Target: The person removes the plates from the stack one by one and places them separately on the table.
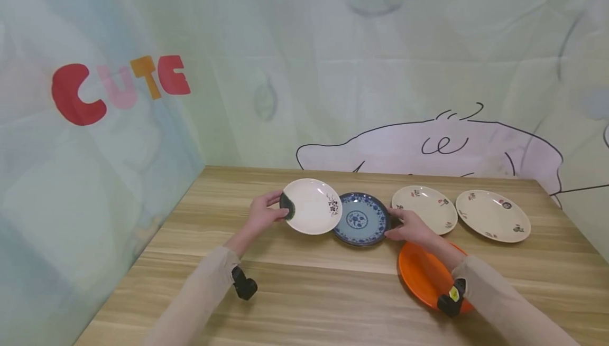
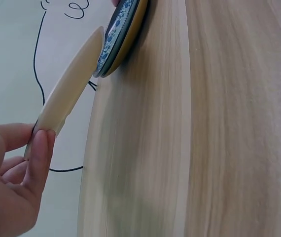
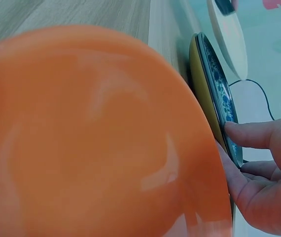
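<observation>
Rims gripped: blue plate [image 1: 358, 220] in right hand [image 1: 410, 226], white plate [image 1: 310, 206] in left hand [image 1: 264, 213].
On the wooden table [image 1: 304, 309], an orange plate [image 1: 422, 276]; farther left, the blue one; just beside that, the white one, raised and tilted.

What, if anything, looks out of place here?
The orange plate sits in front of the cream plates, out of their row. The white plate is tilted, but the left hand is holding it. No spill or damage shows.

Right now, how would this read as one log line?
left hand: holds white plate above table; right hand: grips blue plate by rim; orange plate: on table
</observation>
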Action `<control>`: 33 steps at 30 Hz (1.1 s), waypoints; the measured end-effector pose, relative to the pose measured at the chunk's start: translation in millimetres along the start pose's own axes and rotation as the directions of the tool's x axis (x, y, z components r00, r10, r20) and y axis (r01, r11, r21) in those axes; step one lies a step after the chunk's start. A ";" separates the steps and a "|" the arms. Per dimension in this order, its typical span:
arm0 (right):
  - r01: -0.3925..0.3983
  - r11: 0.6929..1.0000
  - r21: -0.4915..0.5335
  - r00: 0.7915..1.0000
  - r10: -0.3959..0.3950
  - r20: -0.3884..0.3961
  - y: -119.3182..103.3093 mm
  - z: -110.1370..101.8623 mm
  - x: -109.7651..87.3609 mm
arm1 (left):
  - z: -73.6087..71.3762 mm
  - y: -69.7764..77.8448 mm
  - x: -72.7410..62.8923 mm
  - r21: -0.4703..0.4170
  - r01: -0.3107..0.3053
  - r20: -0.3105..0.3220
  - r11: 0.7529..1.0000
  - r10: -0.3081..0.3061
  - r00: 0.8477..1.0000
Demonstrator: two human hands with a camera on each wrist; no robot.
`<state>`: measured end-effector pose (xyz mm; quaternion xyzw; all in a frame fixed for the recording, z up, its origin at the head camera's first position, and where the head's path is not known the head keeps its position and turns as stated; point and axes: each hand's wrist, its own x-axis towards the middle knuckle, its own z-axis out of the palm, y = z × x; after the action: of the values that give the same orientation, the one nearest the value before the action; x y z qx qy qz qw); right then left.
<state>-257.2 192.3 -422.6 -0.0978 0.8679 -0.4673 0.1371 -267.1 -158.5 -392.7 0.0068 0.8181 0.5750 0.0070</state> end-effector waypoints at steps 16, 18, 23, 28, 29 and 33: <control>-0.003 1.000 -0.010 1.000 0.003 0.007 -0.3 -0.3 -0.7 | -30.0 -19.8 -11.0 -0.030 0.029 -0.053 0.999 -0.031 0.998; -0.004 1.000 -0.010 1.000 0.004 0.010 -0.1 -0.1 -0.7 | -31.1 -21.8 -10.4 -0.025 0.035 -0.056 0.999 -0.036 0.998; -0.006 1.000 -0.013 1.000 0.007 0.008 -0.7 0.1 -0.6 | -31.2 -26.1 -8.8 -0.024 0.039 -0.059 0.999 -0.040 0.997; -0.004 1.000 -0.024 1.000 0.004 0.004 -1.0 0.3 -0.7 | -29.6 -29.0 -7.4 -0.009 0.043 -0.059 0.999 -0.043 0.997; -0.004 1.000 -0.026 1.000 0.004 0.003 -1.0 0.4 -0.9 | -29.2 -29.0 -7.3 -0.004 0.046 -0.058 0.999 -0.046 0.997; -0.002 1.000 -0.023 1.000 0.002 0.009 -0.6 0.3 -1.5 | -27.9 -29.7 -7.4 0.012 0.049 -0.044 0.999 -0.049 0.998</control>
<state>-255.7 192.2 -421.9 -0.1008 0.8726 -0.4568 0.1404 -260.3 -195.0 -411.2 -0.0257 0.8217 0.5693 0.0034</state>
